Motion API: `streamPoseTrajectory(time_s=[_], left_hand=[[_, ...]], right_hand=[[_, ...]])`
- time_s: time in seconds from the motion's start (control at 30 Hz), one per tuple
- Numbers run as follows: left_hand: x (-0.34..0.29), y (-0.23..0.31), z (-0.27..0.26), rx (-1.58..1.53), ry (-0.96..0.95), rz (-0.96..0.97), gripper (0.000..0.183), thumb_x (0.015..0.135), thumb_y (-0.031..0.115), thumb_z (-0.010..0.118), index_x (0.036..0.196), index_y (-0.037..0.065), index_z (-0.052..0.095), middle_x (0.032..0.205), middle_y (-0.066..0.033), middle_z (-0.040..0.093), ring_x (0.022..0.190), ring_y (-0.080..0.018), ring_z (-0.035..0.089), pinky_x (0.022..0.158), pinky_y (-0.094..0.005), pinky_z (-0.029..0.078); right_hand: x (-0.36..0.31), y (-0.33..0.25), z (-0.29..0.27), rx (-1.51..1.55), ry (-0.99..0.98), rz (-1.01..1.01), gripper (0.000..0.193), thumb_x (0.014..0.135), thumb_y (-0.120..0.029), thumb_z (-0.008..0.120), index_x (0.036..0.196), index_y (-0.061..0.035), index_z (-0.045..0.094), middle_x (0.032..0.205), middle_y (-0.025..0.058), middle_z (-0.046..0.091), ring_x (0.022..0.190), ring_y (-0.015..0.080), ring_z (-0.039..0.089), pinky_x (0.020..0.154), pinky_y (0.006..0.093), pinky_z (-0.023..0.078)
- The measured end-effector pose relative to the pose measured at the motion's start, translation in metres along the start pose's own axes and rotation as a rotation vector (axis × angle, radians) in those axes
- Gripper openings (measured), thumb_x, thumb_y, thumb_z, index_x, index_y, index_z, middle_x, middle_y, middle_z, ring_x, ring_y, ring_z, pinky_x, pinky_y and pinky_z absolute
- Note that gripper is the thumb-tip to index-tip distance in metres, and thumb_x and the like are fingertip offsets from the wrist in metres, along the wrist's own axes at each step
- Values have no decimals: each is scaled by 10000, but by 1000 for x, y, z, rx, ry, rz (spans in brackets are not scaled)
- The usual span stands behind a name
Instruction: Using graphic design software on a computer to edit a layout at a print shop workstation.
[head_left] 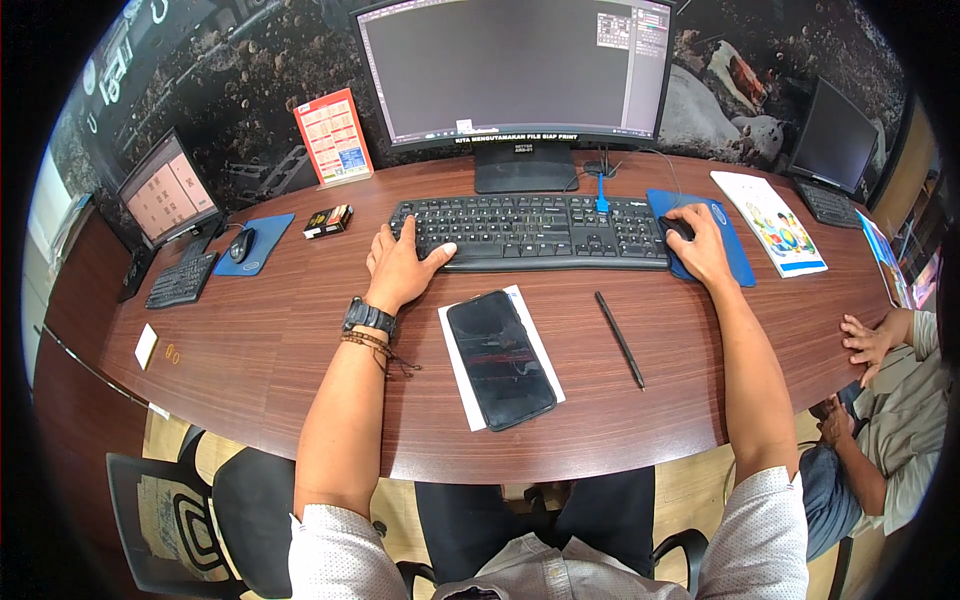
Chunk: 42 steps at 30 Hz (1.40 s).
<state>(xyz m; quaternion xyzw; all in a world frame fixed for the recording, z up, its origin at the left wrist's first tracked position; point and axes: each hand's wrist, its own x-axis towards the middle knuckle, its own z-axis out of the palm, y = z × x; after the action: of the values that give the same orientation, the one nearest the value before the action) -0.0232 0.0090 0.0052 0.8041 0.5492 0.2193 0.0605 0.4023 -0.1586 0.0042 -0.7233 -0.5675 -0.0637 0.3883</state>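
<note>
A smartphone [502, 358] is lying on white paper [467, 395] on the desk [270, 340], nearest the person; a black pen [620, 341] is lying to its right. Beyond, the left hand [402, 268] is spreading its fingers, open, over the left end of the black keyboard [540, 228]. The right hand's [703, 250] fingers are curving around the mouse [680, 229], directly beneath them on a blue mouse pad [737, 262]. A curved monitor [515, 70] is standing behind the keyboard.

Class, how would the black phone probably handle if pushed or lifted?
The phone looks like a flat slab, so probably stiff and unlikely to roll. Its glossy screen suggests it might crack if dropped. It lies on white paper, which may slide with it.
</note>
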Motion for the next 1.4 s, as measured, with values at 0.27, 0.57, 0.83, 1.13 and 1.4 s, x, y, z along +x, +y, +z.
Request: streamPoseTrajectory(time_s=[0.27,0.57,0.83,1.13,1.4], left_hand=[[1,-1,2,-53,-26,6,939,849,664,624,1496,33,370,1498,-374,277,1428,-487,231,1145,-572,204],[-15,35,0,-64,-79,386,410,910,431,660,1299,306,637,1572,-278,229,1484,-461,93,1165,-612,39],[-15,36,1,-54,-78,379,412,925,498,622,1284,296,644,1578,-286,209,1485,-469,68,1166,-608,24],[-7,14,-1,-65,17,139,761,871,593,644,1463,153,460,1543,-365,191,1451,-521,123,1153,-619,100],[-3,1,-1,-83,-12,4,888,848,633,648,1512,114,369,1528,-377,208,1432,-535,175,1153,-597,159]], right_hand=[[0,3,1,-13,0,-30,329,806,-164,647,1110,-43,681,1159,142,582,1132,324,578,987,395,461],[-1,-1,0,-1,3,-2,354,830,-169,643,1161,-46,661,1182,139,577,1151,325,573,996,398,456],[1,-1,3,22,4,-6,346,855,-193,674,1167,-42,666,1186,143,575,1148,335,575,985,405,462],[0,1,3,-8,24,-1,344,862,-186,663,1173,-40,667,1198,144,567,1146,333,574,987,402,460],[0,0,2,1,21,0,340,859,-189,666,1162,-36,673,1195,145,570,1145,331,574,984,400,462]])
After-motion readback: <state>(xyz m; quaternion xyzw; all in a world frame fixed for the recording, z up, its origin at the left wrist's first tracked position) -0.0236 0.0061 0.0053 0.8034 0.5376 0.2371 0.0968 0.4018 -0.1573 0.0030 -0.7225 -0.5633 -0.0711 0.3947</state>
